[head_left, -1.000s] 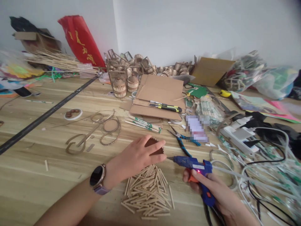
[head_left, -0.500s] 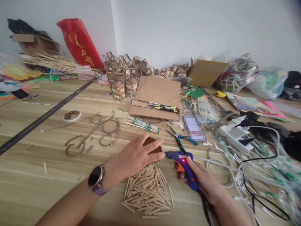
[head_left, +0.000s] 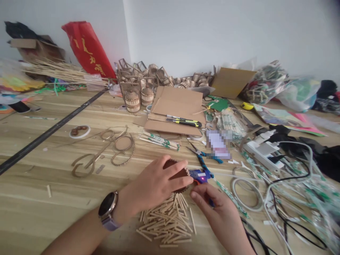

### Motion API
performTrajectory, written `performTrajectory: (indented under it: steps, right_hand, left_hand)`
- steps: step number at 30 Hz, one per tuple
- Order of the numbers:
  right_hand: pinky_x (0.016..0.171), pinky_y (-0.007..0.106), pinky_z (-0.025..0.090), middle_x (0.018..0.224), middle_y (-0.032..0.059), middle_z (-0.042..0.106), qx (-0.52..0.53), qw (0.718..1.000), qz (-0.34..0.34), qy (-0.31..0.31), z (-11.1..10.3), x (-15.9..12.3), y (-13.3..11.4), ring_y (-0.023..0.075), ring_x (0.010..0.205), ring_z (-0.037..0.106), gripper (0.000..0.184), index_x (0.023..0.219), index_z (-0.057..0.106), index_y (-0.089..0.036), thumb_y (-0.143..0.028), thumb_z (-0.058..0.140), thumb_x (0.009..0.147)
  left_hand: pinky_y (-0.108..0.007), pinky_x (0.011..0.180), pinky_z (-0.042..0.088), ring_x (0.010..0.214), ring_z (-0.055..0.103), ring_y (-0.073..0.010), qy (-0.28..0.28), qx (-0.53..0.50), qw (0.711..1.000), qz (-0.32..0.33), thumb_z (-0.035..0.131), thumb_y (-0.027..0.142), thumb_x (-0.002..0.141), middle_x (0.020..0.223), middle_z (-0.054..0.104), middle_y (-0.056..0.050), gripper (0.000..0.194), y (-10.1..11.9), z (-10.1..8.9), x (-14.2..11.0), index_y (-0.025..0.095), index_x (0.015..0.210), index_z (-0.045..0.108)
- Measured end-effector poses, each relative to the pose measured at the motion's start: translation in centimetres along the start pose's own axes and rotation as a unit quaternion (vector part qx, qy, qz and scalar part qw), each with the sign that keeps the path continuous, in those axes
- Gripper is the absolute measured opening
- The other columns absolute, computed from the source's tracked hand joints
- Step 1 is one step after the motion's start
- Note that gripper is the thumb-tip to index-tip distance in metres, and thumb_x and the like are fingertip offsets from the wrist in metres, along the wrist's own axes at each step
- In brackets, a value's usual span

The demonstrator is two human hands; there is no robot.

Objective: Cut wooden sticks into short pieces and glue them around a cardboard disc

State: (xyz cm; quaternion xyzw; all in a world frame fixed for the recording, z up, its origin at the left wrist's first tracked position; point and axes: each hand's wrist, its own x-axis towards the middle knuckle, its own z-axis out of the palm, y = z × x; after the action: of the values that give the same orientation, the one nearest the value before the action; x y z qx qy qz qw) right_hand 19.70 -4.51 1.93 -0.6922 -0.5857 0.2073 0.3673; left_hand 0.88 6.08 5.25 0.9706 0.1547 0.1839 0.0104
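My left hand (head_left: 156, 180), with a watch on its wrist, grips a round brown disc (head_left: 180, 179) with a ridged rim, fingers spread over its top. My right hand (head_left: 215, 205) is pinched close to the disc's right edge; what its fingertips hold, if anything, is hidden. Behind that hand a blue glue gun (head_left: 200, 176) with a lit red light lies on the table, its handle mostly covered. Below the disc is a heap of short wooden sticks (head_left: 167, 219).
Blue-handled pliers (head_left: 203, 157) lie beyond the glue gun. Cardboard sheets (head_left: 177, 102) carry a utility knife (head_left: 186, 123). Tape rolls (head_left: 245, 194), cables and a white power strip (head_left: 264, 154) crowd the right. Small stick-covered baskets (head_left: 132, 101) stand at the back.
My right hand has let go of the glue gun and moved left to the disc's edge, fingers pinched. The gun now rests further back. My left hand and disc have shifted slightly right.
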Motion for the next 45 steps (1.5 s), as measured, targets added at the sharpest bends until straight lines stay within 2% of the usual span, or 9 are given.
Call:
performTrajectory:
  steps: [9,19,24,32,42,45]
  right_hand:
    - [0.052,0.023,0.044,0.058,-0.0009,0.057,-0.001,0.996,-0.032,0.081,0.5,-0.4,-0.7,0.014,0.053,0.05,0.028,0.071,0.07,-0.024,-0.047,0.06,0.083]
    - [0.062,0.025,0.049,0.072,0.0025,0.067,0.021,0.996,-0.037,0.074,0.7,-0.7,-1.0,0.017,0.065,0.06,0.021,0.082,0.072,-0.025,-0.04,0.058,0.087]
    - [0.065,0.025,0.051,0.074,0.0018,0.068,-0.026,0.992,-0.091,0.077,0.6,-0.8,-0.5,0.0168,0.068,0.063,0.014,0.085,0.071,-0.025,-0.034,0.061,0.086]
    - [0.064,0.027,0.051,0.076,0.003,0.069,-0.07,0.984,-0.133,0.092,0.6,-0.9,-0.5,0.0169,0.068,0.064,0.012,0.086,0.07,-0.025,-0.031,0.06,0.086]
    - [0.064,0.027,0.051,0.074,0.0024,0.068,-0.059,0.986,-0.122,0.1,1.0,-0.9,-0.5,0.0176,0.067,0.063,0.011,0.083,0.07,-0.024,-0.028,0.06,0.084]
    - [0.066,0.027,0.05,0.074,0.0022,0.068,-0.034,0.99,-0.093,0.102,1.1,-0.9,-0.5,0.018,0.069,0.062,0.012,0.082,0.071,-0.025,-0.029,0.06,0.084]
  left_hand:
    - [-0.043,0.085,0.051,0.113,0.039,-0.0283,0.004,0.024,1.0,-0.01,0.047,0.014,0.091,0.141,0.038,-0.004,0.039,0.8,0.0,0.1,0.031,0.127,0.046]
    - [-0.044,0.088,0.05,0.113,0.039,-0.0286,0.01,0.034,0.999,-0.001,0.048,0.017,0.092,0.142,0.037,-0.004,0.037,1.2,0.5,0.2,0.03,0.127,0.047]
    - [-0.045,0.087,0.051,0.113,0.039,-0.0298,0.011,0.025,1.0,-0.001,0.047,0.018,0.093,0.142,0.038,-0.004,0.035,1.3,0.4,0.1,0.029,0.126,0.049]
    - [-0.044,0.089,0.051,0.114,0.041,-0.0277,0.004,0.043,0.999,0.003,0.048,0.019,0.093,0.142,0.039,-0.005,0.035,1.4,0.3,0.2,0.029,0.126,0.049]
    - [-0.045,0.086,0.052,0.113,0.04,-0.0318,-0.001,0.073,0.997,0.01,0.047,0.018,0.093,0.144,0.037,-0.005,0.038,1.6,0.8,0.2,0.027,0.129,0.048]
    - [-0.046,0.086,0.051,0.114,0.04,-0.0317,-0.004,0.063,0.998,0.002,0.046,0.018,0.093,0.146,0.036,-0.004,0.04,1.6,0.9,0.1,0.028,0.132,0.046]
